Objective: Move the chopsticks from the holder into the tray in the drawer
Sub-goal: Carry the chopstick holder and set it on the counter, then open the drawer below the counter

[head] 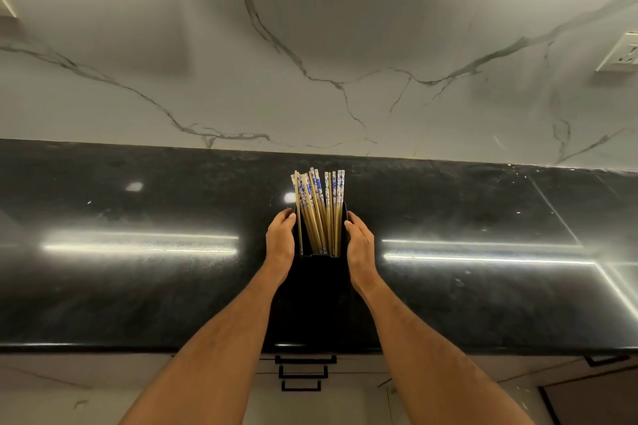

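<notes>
While both arms reach forward over the worktop, the head view shows a tall black holder (316,290) standing on the glossy black stone counter (138,286), flanked by the two hands. Its dark front face fills the gap between the wrists, and its open top sits level with the knuckles. From that opening rises a bundle of chopsticks (319,210), still inside the holder: slim, pale bamboo-coloured sticks whose upper ends are white with a blue floral pattern. They stand nearly upright, fanning a little, the ones nearest the left hand leaning outward, and their tops reach well beyond the fingertips toward the wall.

The left hand (280,241) is pressed against the holder's left side, fingers curled round its upper edge. The right hand (360,245) does the same on the opposite side, thumb lying along the rim. Both grip the holder, neither touches the chopsticks.

Beyond the hands rises a white marble-veined backsplash (310,45), with a wall socket (621,55) far off to the right. Below the forearms, black drawer handles (303,373) show on pale cabinet fronts, and the drawers are closed
</notes>
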Motion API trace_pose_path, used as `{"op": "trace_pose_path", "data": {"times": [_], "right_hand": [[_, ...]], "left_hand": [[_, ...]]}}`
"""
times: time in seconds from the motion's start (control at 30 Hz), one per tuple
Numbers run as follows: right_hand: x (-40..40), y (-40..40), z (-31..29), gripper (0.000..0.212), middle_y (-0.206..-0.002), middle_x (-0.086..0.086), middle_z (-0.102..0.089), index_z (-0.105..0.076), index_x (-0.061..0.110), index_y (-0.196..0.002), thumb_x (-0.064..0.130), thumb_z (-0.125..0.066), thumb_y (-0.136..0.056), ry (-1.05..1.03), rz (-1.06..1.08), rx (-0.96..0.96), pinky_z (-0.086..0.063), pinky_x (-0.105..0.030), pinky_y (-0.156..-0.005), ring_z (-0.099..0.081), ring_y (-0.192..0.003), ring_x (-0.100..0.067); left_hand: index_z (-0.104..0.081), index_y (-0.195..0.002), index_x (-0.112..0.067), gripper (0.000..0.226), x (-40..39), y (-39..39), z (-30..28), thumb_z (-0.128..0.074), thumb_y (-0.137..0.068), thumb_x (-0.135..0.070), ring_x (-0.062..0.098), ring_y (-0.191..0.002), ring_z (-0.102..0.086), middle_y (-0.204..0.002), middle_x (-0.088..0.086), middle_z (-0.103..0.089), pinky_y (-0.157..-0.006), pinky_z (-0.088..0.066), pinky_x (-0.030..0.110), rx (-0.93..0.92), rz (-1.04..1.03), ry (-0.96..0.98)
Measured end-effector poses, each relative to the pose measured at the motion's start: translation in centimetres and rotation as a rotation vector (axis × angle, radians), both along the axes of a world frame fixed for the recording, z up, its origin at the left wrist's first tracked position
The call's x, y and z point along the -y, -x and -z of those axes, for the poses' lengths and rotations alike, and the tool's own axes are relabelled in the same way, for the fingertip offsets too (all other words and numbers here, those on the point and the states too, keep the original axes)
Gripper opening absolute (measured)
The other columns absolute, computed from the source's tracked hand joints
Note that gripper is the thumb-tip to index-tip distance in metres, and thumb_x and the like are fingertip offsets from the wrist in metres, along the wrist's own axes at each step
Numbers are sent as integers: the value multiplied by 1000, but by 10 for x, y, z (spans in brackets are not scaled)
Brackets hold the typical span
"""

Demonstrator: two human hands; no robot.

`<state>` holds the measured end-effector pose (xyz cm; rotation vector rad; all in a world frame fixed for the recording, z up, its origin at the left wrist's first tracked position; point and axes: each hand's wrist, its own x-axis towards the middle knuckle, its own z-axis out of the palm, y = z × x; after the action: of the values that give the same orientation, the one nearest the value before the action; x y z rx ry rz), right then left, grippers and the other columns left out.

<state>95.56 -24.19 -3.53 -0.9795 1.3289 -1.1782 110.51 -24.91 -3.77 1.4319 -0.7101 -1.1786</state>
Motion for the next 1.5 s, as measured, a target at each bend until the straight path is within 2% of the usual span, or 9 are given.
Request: {"op": "trace_pose_path", "data": {"times": [0.1, 0.3, 0.57, 0.77, 1.13, 1.23, 1.33, 1.43, 1.5], "right_hand": [[-10, 6, -2, 45, -150, -4, -50, -45, 14, -150, 26, -43, -107, -1, 16, -78, -34, -34, -118, -45, -138, -15], [-46, 25, 3, 50, -159, 0, -38, -38, 18, -154, 32, -43, -106, 151, -51, -483, -25, -30, -119, -32, -147, -12], [-127, 41, 11, 53, -153, -10, -46, -40, 8, -151, 32, -33, -105, 407, -133, -900, -34, -39, -120, -41, -143, -20], [-204, 48, 42, 37, -128, -17, -63, -55, -1, -135, 15, -47, -103, 602, -169, -1079, -49, -39, -108, -60, -120, -27], [-223, 27, 138, 33, -121, -12, -65, -61, 6, -127, 2, -55, -95, 409, -526, -1293, -50, -34, -101, -60, -111, -25], [-203, 16, 168, 29, -118, -12, -66, -62, 9, -126, 8, -58, -97, 309, -593, -1322, -54, -34, -94, -64, -104, -25], [-184, 2, 192, 32, -128, -10, -62, -57, 16, -134, 16, -54, -102, 154, -677, -1358, -53, -34, -96, -63, -111, -26], [-166, -8, 211, 32, -140, -4, -56, -55, 24, -136, 30, -43, -106, 109, -684, -1398, -45, -40, -109, -55, -126, -25], [-160, -13, 218, 28, -131, -3, -62, -60, 29, -126, 37, -42, -105, 129, -666, -1424, -48, -37, -97, -59, -110, -23]], "left_hand": [[-62, -133, -16, 33, -11, -4, -4, -46, -104, -19, 14, -119, -57, -126, -3, -64, -86, -43, 17, 89, -42, 59], [-38, -153, -16, 56, -57, -16, -11, -43, -101, -35, 17, -144, -39, -157, 4, -42, -120, -33, 44, 568, 85, 146], [-37, -152, -12, 54, -157, -13, 0, -46, -103, -32, 19, -143, -41, -153, 7, -46, -120, -29, 31, 1186, 162, 271], [-42, -150, -11, 52, -243, -5, 38, -48, -103, -32, 21, -140, -46, -149, 8, -51, -120, -33, 33, 1302, 241, 271], [-52, -139, -6, 37, -254, -4, 135, -51, -103, -17, 27, -128, -54, -138, 13, -58, -113, -42, 37, 1383, 540, 67], [-56, -134, -11, 36, -231, -7, 171, -57, -98, -14, 26, -108, -65, -128, 13, -64, -95, -53, 35, 1369, 634, 4], [-41, -151, -22, 53, -210, -3, 201, -56, -100, -21, 24, -133, -51, -153, 6, -46, -111, -44, 37, 1341, 700, -32], [-54, -134, -33, 32, -198, -1, 223, -41, -106, -38, 19, -121, -55, -142, -1, -55, -105, -43, 34, 1429, 755, 35], [-54, -136, -25, 39, -196, 3, 234, -33, -106, -40, 25, -127, -53, -143, 5, -55, -105, -41, 33, 1423, 748, 128]]}}
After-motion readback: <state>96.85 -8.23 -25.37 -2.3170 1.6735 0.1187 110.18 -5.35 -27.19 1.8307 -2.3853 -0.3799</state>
